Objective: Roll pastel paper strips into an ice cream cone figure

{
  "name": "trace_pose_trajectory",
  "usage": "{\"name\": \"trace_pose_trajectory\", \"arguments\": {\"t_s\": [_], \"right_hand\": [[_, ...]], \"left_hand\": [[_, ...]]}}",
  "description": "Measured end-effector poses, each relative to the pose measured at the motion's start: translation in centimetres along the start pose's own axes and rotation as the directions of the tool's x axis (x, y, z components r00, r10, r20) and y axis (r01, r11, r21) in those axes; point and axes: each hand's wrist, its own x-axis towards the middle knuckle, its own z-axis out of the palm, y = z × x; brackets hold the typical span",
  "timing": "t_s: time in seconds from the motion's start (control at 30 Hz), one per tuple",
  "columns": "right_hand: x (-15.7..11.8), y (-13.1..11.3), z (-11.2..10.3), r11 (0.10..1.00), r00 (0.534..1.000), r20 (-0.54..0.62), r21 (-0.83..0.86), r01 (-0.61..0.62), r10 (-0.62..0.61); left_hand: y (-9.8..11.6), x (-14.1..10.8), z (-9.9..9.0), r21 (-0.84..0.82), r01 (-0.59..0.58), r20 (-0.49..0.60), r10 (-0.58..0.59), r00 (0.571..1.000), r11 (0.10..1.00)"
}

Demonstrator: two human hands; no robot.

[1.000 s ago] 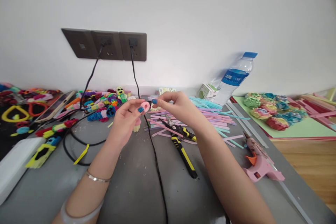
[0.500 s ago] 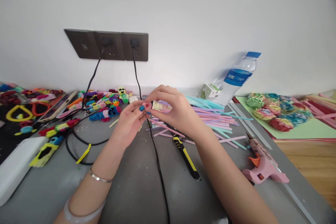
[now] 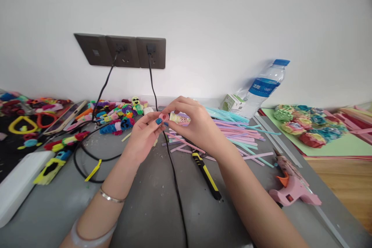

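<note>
A small pink piece is pinched between the fingertips of both hands, held above the grey table. My left hand has its thumb and fingers closed on it from the left. From the right, my right hand closes thumb and forefinger on the same piece, with the hand arched over. Behind my right hand lie pink, purple and turquoise fuzzy stems. Just below it is a black and yellow tool. The fingers hide part of the small piece.
A black cable crosses the grey table. Colourful fuzzy figures, a phone and a white box stand left; a bottle, pink glue gun and paper flowers right.
The view has shifted slightly, so the surroundings appear a little lower and farther right. Both hands keep nearly the same pose and hold on the pink piece.
</note>
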Motion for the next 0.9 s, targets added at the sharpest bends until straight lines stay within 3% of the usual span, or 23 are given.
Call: {"name": "trace_pose_trajectory", "arguments": {"t_s": [0.5,0.9], "right_hand": [[-0.05,0.02,0.07,0.999,1.000,0.004,-0.044,-0.001,0.001],[0.08,0.17,0.26,0.998,1.000,-0.004,0.056,-0.004,0.004]], "left_hand": [[0.18,-0.13,0.09,0.065,-0.012,-0.058,0.016,0.998,0.998],[0.29,-0.03,0.09,0.002,0.021,-0.050,-0.021,0.999,1.000]]}}
